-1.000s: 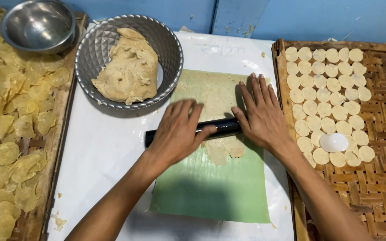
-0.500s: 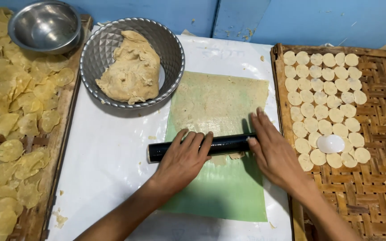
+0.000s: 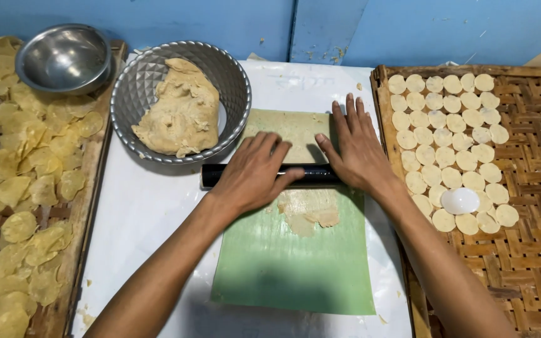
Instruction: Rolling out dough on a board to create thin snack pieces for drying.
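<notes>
A black rolling pin (image 3: 311, 174) lies crosswise on a green sheet (image 3: 295, 269) in the middle of the white table. My left hand (image 3: 255, 172) presses flat on the pin's left part, fingers together and stretched forward. On the pin's right end rests my right hand (image 3: 358, 150), palm down with the fingers spread. A thin, ragged patch of flattened pale dough (image 3: 308, 213) shows on the sheet just behind the pin, toward me.
A faceted metal bowl (image 3: 229, 75) with a lump of dough (image 3: 179, 112) stands at the back left of the sheet. A smaller steel bowl (image 3: 64, 59) sits on the left woven tray of yellow chips (image 3: 26, 181). The right woven tray (image 3: 533, 250) carries several dough rounds (image 3: 449, 119) and a white cutter (image 3: 460, 201).
Both hands have pushed the rolling pin away from me over the sheet, after drawing it back half a second ago. More flattened dough shows behind the pin.
</notes>
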